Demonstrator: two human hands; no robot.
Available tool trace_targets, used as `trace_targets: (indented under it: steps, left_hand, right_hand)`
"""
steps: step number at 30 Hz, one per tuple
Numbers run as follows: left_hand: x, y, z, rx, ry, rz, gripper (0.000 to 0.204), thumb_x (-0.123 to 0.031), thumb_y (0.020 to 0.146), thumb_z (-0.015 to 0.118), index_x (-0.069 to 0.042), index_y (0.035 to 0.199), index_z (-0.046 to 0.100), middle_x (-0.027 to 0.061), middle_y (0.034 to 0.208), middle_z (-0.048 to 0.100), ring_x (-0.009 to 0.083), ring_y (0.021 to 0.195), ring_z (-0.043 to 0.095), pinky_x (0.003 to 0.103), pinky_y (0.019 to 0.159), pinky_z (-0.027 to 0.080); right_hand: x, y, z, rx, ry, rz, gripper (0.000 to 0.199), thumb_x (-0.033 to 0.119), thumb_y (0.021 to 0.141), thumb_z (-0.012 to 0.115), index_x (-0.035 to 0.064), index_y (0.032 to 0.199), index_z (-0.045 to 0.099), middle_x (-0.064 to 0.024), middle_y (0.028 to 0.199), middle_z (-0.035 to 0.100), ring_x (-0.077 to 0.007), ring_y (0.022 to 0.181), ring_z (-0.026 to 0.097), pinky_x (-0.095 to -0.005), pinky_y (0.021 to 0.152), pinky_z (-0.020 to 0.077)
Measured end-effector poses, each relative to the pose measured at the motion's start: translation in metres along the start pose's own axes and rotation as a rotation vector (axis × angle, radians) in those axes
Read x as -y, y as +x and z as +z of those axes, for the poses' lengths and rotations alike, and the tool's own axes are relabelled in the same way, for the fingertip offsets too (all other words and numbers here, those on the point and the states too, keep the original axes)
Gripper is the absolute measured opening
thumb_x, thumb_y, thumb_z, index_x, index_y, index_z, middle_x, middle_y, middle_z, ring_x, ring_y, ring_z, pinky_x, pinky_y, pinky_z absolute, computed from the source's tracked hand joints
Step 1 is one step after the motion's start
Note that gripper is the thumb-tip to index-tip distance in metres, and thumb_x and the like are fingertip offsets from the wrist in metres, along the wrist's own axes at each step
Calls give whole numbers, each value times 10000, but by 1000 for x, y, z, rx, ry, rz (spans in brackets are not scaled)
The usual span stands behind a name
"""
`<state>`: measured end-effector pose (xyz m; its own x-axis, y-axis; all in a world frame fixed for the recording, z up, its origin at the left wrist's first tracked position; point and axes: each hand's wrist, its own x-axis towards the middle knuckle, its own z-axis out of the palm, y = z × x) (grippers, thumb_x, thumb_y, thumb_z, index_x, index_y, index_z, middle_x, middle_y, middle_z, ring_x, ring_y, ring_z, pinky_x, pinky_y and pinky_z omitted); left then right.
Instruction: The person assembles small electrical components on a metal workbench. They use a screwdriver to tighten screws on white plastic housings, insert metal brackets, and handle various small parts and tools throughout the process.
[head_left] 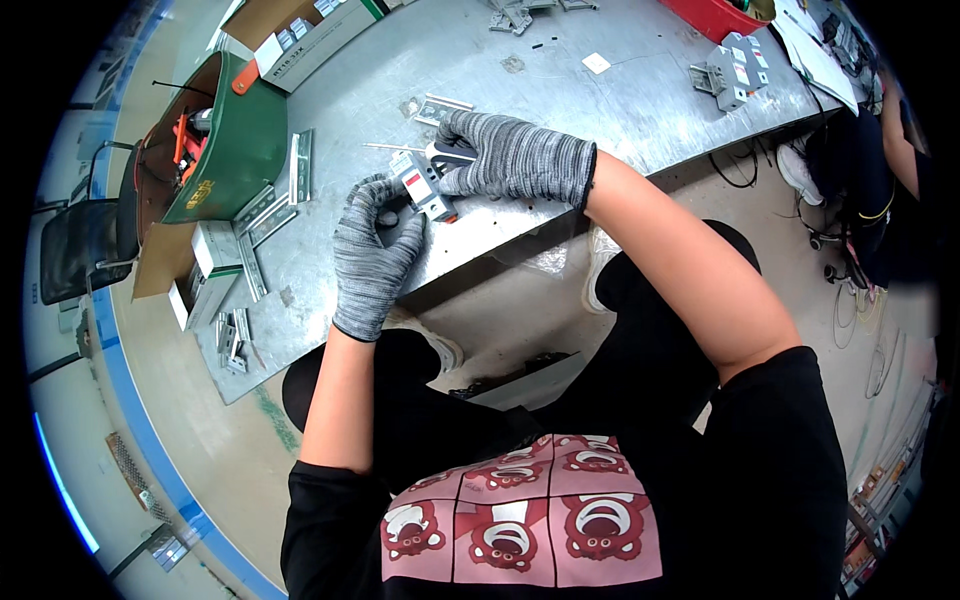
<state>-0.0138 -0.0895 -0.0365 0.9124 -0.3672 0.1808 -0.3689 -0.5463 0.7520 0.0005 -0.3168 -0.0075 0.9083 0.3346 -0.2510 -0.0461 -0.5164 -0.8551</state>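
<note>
A dull grey sheet-metal table (640, 100) with scuffed patches stands on a pale concrete floor (520, 320). A blue painted stripe (140, 420) curves along the floor at left, near a black chair (75, 250).

Both forearms were bare and reached forward. The gloved left hand (372, 250) curled its fingers upward, while the gloved right hand (515, 160) bent inward, fingers closed, close beside it.
</note>
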Motion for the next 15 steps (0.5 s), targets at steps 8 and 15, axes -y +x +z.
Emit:
trace_targets:
  steps: [8,15]
  left_hand:
    - [-3,2,-21,151,-206,-104,258,9,808,706,6,1062,658,86,1056,634,135,906,612,278,841,502]
    - [-1,5,-19,88,-286,-229,496,11,740,768,-6,1161,506,72,937,581,172,931,595,320,818,523]
  right_hand:
    - [9,-3,-7,59,-23,101,591,363,796,775,44,1263,606,-172,1121,678,-238,1021,655,-333,936,513]
    - [12,-3,-6,161,-86,5,529,344,801,772,49,1218,637,-136,1017,700,-197,931,669,-311,867,532]
